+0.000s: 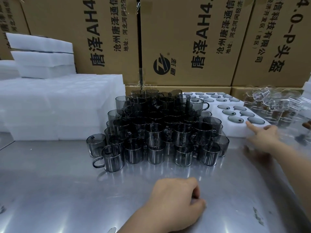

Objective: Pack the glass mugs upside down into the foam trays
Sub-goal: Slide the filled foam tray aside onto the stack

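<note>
at the right of the steel table point(67, 190) my right hand point(264, 137) lies on the near edge of a white foam tray point(235, 132), forefinger stretched out straight on the foam beside the nearest pocket, holding no mug; the other fingers are blurred, so i cannot tell if they hook the tray's edge. my left hand point(176, 204) rests on the bare steel close to me, fingers curled under in a loose fist with nothing in it that i can see. the smoked grey glass mugs point(161, 128) stand heaped in tiers at the middle of the table, mostly mouth up, one at the front point(111, 158) with its handle turned toward me. six more sit bottoms up in the tray's pockets point(255, 120), and every pocket i can make out looks filled, as do those of the tray behind it point(212, 101). i judge this tray done and the step to be shifting it away. next calls for a fresh tray from the foam stack point(58, 106) on the left, then taking mugs off the top of the heap, not the bottom, lest the pile slip.
</note>
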